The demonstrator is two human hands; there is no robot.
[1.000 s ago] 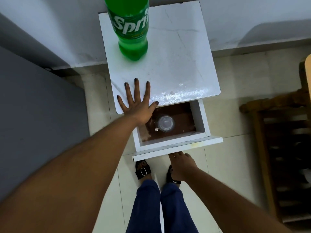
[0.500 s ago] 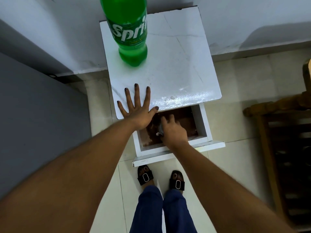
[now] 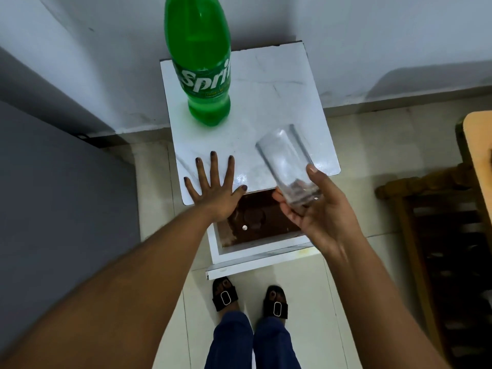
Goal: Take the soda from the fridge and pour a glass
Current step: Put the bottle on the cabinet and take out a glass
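A green Sprite bottle (image 3: pixel 202 65) stands upright at the back left of a small white cabinet top (image 3: pixel 277 102). My right hand (image 3: pixel 316 211) grips the base of a clear empty glass (image 3: pixel 285 161), held tilted above the cabinet's front right with its mouth pointing away from me. My left hand (image 3: pixel 215 190) lies flat, fingers spread, on the front left edge of the top. Below it the cabinet's drawer (image 3: pixel 255 251) is pulled out, showing a brown bottom.
A grey fridge side (image 3: pixel 58 198) fills the left. A wooden chair or shelf frame (image 3: pixel 436 235) stands at the right. My sandalled feet (image 3: pixel 250 299) are on the tiled floor just in front of the drawer. A wall runs behind the cabinet.
My right hand went from the drawer front into the drawer, closed on the glass and lifted it out above the cabinet top. The left hand stayed flat in place.
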